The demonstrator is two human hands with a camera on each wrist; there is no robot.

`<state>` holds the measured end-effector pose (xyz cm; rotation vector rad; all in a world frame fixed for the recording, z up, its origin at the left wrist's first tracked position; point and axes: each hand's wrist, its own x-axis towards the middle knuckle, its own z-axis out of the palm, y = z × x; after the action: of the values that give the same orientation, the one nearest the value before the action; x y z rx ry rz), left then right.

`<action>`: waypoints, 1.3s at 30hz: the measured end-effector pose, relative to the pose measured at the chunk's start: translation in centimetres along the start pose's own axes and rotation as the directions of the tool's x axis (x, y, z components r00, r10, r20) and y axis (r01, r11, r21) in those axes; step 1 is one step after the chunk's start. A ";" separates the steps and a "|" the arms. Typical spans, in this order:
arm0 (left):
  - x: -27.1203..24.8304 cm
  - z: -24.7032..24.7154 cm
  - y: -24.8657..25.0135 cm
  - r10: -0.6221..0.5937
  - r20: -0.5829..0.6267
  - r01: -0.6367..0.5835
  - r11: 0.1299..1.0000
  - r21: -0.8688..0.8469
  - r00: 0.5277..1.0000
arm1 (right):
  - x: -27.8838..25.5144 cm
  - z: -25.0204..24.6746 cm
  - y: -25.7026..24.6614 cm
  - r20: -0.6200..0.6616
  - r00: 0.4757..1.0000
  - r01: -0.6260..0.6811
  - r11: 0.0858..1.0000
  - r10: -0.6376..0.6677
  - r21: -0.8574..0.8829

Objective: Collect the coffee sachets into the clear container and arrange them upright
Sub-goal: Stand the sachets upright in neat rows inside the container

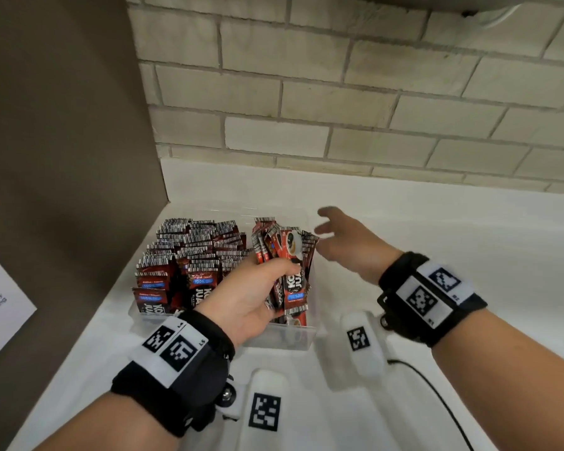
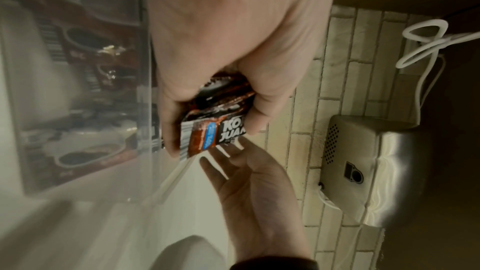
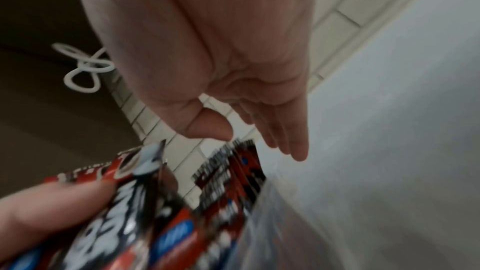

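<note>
White counter [image 1: 404, 203] under a brick wall carries the clear container [image 1: 284, 336], where the left hand [image 1: 251, 297] grips a sachet bundle [image 1: 287, 255] above its right section and the right hand [image 1: 349, 239] hovers spread; a loosened grip risks sachets fanning flat.

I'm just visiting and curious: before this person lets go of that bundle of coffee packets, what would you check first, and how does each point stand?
1. Left hand grips the bundle of sachets firmly: ok.
2. Bundle sits over the clear container: ok.
3. Bundle upright: not ok, it leans.
4. Right hand free to steady it: ok, fingers open, holding nothing.
5. Packed sachets on the left side stand upright: ok.
6. Room underneath the bundle: cannot tell.
</note>
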<state>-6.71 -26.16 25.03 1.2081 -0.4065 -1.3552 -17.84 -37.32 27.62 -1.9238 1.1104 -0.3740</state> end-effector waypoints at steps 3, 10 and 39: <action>0.0 0.3 -0.1 0.018 0.008 -0.018 1.000 0.009 1.000 | -0.9 1.7 2.0 -0.011 0.996 -0.083 0.977 0.087 0.196; 0.0 0.6 -0.6 0.058 0.031 -0.059 0.998 0.037 0.998 | -2.9 3.3 3.4 0.027 1.000 -0.002 0.939 -0.008 0.345; 0.8 0.4 -0.4 0.056 0.090 -0.063 0.996 0.069 0.994 | -1.9 4.7 4.2 -0.013 0.996 0.085 0.919 -0.086 0.384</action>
<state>-7.02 -26.99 24.55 1.1885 -0.5542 -1.3555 -18.33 -34.26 21.80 -1.6238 0.8747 -0.5906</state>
